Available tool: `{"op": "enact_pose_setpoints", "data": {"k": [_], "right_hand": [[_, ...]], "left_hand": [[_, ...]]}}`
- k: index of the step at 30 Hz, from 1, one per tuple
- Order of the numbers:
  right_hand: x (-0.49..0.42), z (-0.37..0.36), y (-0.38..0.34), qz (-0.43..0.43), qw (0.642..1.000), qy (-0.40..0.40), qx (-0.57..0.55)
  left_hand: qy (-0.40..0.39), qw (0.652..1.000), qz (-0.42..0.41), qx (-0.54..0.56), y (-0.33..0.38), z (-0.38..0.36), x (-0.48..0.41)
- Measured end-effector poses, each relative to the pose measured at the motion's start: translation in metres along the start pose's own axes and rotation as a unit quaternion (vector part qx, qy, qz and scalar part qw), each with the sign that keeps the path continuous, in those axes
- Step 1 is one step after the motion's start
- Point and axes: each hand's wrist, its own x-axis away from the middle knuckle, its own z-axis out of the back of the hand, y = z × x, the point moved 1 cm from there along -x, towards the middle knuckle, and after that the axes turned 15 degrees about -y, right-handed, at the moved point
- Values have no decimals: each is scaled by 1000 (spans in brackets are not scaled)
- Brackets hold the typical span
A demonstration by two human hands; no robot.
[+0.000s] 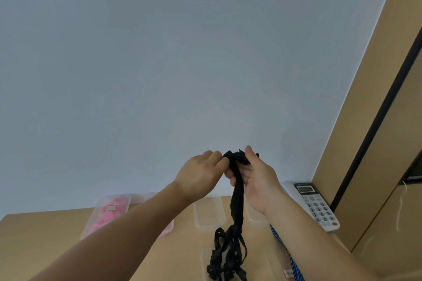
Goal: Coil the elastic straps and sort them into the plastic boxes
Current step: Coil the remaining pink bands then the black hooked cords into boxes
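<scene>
Black strap (237,180): raised above the table (45,246), top end pinched by left hand (201,175) and right hand (255,180), hands close together; tail hanging into tangled straps (226,255) at the near edge. Pink-filled box (112,212) and clear box (209,214) along the far edge. Telephone (312,205) at the far right corner.

Head-worn view, forward toward wall (159,64)

Both forearms raised, left hand (201,175) and right hand (255,178) close together, fingers (220,162) pinched closed, wrists level.
</scene>
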Motion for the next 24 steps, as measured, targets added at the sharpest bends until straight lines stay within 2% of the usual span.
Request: {"op": "enact_pose_setpoints", "data": {"k": [2, 3, 4, 5, 6, 8, 9, 10, 12, 14, 15, 16, 20, 24], "right_hand": [[-1, 1, 0, 5, 1000, 11, -16], [-1, 2, 1, 9, 1000, 11, -19], [-1, 3, 2, 15, 1000, 8, -23], [-2, 5, 3, 20, 999, 4, -26], [-2, 7, 3, 27, 999, -1, -27], [-2, 11, 1, 38, 999, -20, -13], [-3, 12, 0, 41, 999, -30, -1], [-3, 12, 0, 42, 998, -40, 12], [-3, 13, 1, 46, 996, -58, 45], [-2, 13, 2, 45, 994, -60, 73], [-1, 13, 2, 40, 994, -56, 81], [-1, 13, 2, 33, 994, -48, 88], [-1, 8, 1, 9, 988, 26, 151], [-4, 1, 5, 51, 970, 112, 209]], "left_hand": [[1, 999, -33, -12, 2, -2, 4], [-1, 1000, -24, 12, 3, -4, 4], [-13, 996, 14, 82, 4, -5, 4], [-32, 978, 80, 191, 3, -5, 4], [-72, 934, 154, 314, 2, -3, 4], [-148, 789, 266, 533, 0, 2, 3], [-171, 711, 296, 615, -2, 5, 1], [-188, 653, 304, 668, -4, 7, 0], [-204, 599, 285, 720, -6, 12, -3], [-193, 574, 267, 749, -6, 12, -3], [-186, 579, 266, 748, -7, 11, -2], [-181, 598, 268, 733, -7, 11, -2], [-163, 715, 299, 610, -3, 9, 1], [-149, 810, 298, 483, 9, 9, -3]]}}
